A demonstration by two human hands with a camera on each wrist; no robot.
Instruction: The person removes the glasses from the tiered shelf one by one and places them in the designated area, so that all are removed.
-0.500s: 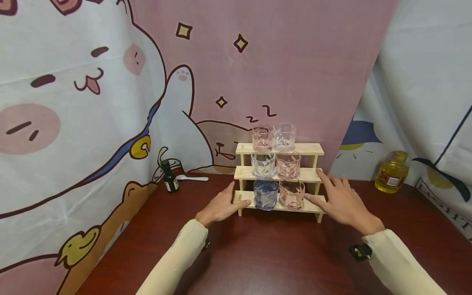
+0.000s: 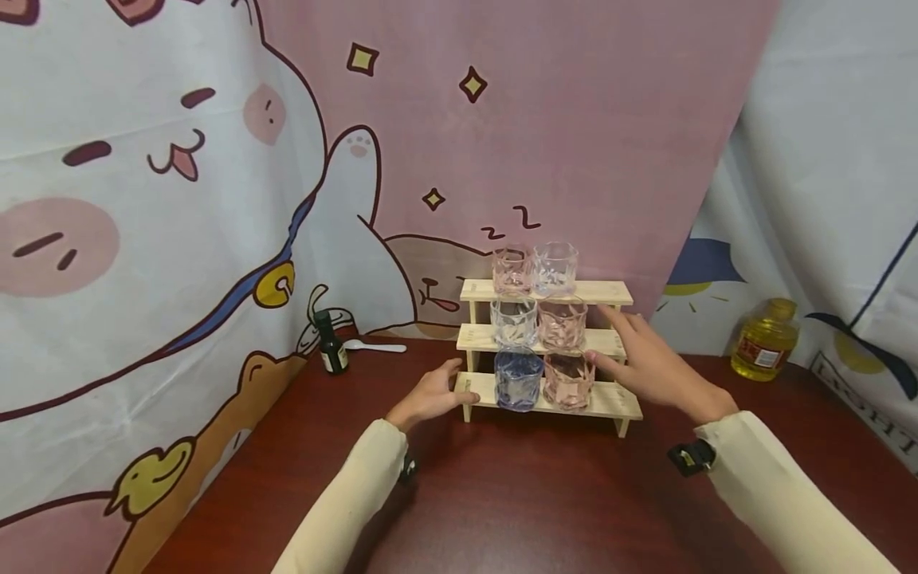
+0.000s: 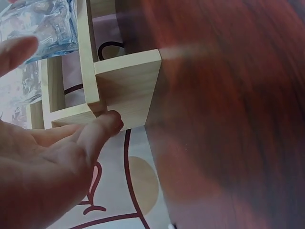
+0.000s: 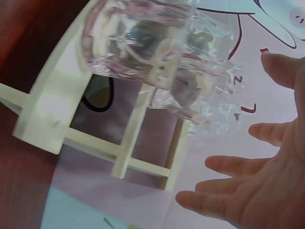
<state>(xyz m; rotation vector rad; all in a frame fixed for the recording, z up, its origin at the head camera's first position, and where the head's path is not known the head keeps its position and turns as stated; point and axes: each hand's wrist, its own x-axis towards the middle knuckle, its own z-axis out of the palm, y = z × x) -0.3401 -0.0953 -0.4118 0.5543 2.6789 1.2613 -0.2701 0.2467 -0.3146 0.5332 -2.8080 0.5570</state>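
Note:
A three-step wooden display rack [image 2: 469, 384] carries drinking glasses in pairs. On the bottom step stand a blue glass [image 2: 518, 381] and a pink glass [image 2: 569, 383]. A clear glass [image 2: 513, 320] and a pink glass [image 2: 562, 325] occupy the middle step; the top one bears a pink glass [image 2: 511, 271] and a clear glass [image 2: 555, 269]. At the rack's left end, my left hand [image 2: 427, 396] touches the wood with its fingertips [image 3: 114, 120], thumb apart from the fingers. My right hand [image 2: 660, 368] hovers by the right end, fingers spread and holding nothing.
A small dark bottle [image 2: 331, 343] and a white spoon [image 2: 374, 347] lie back left on the dark red table [image 2: 502, 494]. An oil bottle [image 2: 765, 340] stands back right. Printed cloth [image 2: 574, 119] hangs close behind the rack.
My right hand has risen from the rack's right end and shifted slightly left. My left hand has drawn back a little at the left end. The glasses keep their places on the steps.

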